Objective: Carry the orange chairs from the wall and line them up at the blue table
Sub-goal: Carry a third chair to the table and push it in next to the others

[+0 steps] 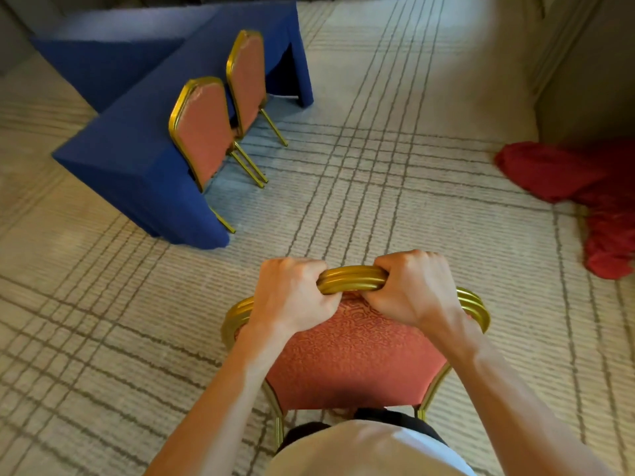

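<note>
An orange chair (pixel 354 355) with a gold frame is right in front of me, its padded back facing me. My left hand (pixel 292 297) and my right hand (pixel 412 290) both grip the top gold rail of its backrest, side by side. Ahead on the left stands the long blue table (pixel 137 132), draped to the floor. Two more orange chairs are pushed up to its near side: one nearer (pixel 202 132), one farther (pixel 245 77). Their seats are hidden under the cloth.
A second blue-draped table (pixel 103 53) meets the first at the far left. A heap of red cloth (pixel 591 197) lies on the carpet at the right, below a wall (pixel 591 73). Striped beige carpet (pixel 395 166) stretches between me and the table.
</note>
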The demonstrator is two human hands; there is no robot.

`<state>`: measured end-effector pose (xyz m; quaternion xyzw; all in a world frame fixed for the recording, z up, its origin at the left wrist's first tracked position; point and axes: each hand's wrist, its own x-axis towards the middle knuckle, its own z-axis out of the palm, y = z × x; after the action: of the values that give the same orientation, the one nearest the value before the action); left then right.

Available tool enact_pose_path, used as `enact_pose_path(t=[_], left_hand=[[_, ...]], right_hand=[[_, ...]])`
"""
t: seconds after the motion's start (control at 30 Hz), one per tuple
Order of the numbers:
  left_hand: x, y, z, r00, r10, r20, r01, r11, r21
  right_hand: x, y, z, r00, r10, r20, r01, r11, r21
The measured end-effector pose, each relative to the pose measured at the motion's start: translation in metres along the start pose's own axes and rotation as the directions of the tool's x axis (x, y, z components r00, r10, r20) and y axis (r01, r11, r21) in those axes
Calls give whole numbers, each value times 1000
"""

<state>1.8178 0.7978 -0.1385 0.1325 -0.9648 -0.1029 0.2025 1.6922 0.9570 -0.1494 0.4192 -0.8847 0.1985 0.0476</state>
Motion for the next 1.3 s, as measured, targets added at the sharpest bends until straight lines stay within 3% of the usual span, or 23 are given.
enact_pose_path(t=[0.37,0.7,0.97,1.3], left_hand=[[117,-46,45,999,-35,-12,34,999,-39],[266,-135,104,1000,-12,-3,11,997,-75],[380,-175,113,998,60,32,-57,994,-89],[510,-217,155,997,75,9,-73,992,-106]], right_hand=[[136,49,16,988,-82,133,90,994,-53],[304,79,42,945,-35,325,93,982,-165],[406,103,48,961,46,271,3,984,-178],[539,165,74,973,9,232,24,990,-140]])
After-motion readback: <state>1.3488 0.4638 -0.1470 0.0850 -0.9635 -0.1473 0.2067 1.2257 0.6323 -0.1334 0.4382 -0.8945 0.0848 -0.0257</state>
